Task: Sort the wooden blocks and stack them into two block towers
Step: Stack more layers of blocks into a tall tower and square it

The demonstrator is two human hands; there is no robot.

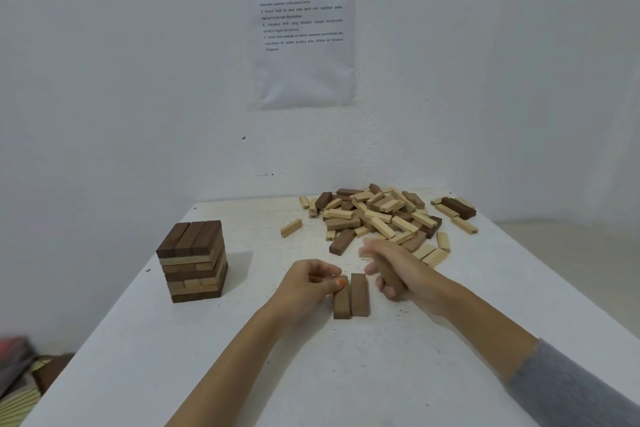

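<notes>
Two dark brown blocks (359, 295) lie side by side on the white table (242, 357) in front of me. My left hand (308, 284) rests with its curled fingers on the far end of the left block (341, 302). My right hand (394, 270) hovers just right of the pair, blurred, gripping a brown block (391, 276). A finished tower (192, 262) of mixed dark and light layers stands at the left. A loose pile of dark and light blocks (381, 215) covers the far right of the table.
A single light block (291, 228) lies apart, left of the pile. A printed sheet (303, 24) hangs on the white wall behind the table. Some fabric and clutter (20, 378) sit on the floor at the lower left.
</notes>
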